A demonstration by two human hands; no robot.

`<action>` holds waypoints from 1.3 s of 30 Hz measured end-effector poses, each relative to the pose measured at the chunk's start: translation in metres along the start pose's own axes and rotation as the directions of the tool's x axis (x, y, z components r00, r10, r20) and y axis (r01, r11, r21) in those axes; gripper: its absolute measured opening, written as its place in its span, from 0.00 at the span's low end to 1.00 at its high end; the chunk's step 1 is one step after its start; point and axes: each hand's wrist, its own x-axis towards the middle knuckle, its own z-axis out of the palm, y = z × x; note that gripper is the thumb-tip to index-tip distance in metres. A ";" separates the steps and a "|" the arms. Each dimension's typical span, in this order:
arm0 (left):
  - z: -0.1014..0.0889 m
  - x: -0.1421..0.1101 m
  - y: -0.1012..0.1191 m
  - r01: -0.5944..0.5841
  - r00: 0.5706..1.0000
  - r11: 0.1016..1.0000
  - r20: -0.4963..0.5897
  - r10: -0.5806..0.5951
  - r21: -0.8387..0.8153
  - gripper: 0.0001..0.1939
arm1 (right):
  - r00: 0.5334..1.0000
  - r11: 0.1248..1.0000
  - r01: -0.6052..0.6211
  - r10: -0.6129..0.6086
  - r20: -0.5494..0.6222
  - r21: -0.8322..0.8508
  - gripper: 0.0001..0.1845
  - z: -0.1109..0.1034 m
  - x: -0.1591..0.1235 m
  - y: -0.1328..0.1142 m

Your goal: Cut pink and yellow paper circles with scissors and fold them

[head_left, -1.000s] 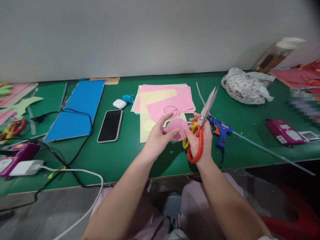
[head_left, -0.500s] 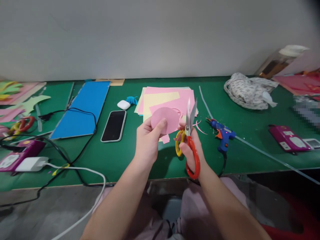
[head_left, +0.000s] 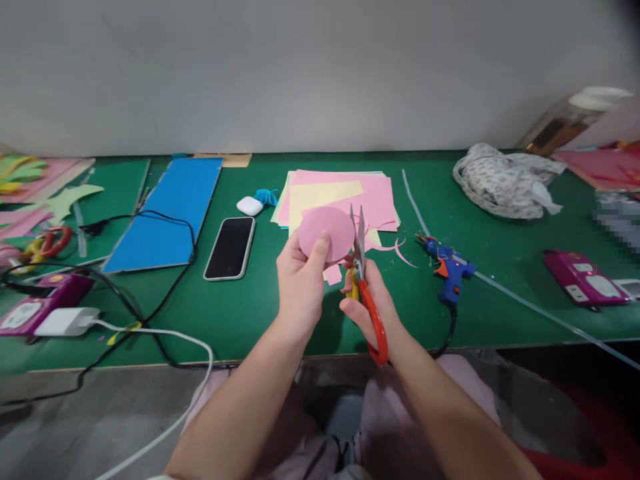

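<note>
My left hand (head_left: 300, 280) pinches a pink paper disc (head_left: 327, 233), held upright above the green table (head_left: 240, 313). My right hand (head_left: 373, 310) grips scissors (head_left: 367, 300) with red and yellow handles. Their blades point up and touch the disc's right edge. Behind the disc lies a stack of pink and yellow paper sheets (head_left: 345, 190). Thin pink paper trimmings (head_left: 397, 248) lie on the table to the right of the blades.
A blue glue gun (head_left: 450, 270) with a long clear stick lies to the right. A phone (head_left: 230, 247), white earbud case (head_left: 249, 205), blue sheet (head_left: 165, 213), cables and a white charger (head_left: 65, 321) sit left. A crumpled cloth (head_left: 505, 180) is far right.
My left hand has taken the disc in a pinch and lifted it upright. The scissors have swung from tilting right to pointing straight up at the disc's edge. Trimmings now lie on the table.
</note>
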 end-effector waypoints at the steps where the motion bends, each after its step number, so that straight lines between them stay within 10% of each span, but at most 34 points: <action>1: 0.000 -0.001 0.000 -0.003 1.000 1.000 0.005 0.003 0.004 0.18 | 1.000 1.000 -0.004 0.004 0.005 0.004 0.42 0.000 0.000 0.000; 39: 0.001 -0.004 -0.015 -0.113 0.990 0.990 -0.075 0.119 0.089 0.19 | 0.998 0.997 -0.060 0.060 0.004 0.054 0.35 0.003 0.001 -0.010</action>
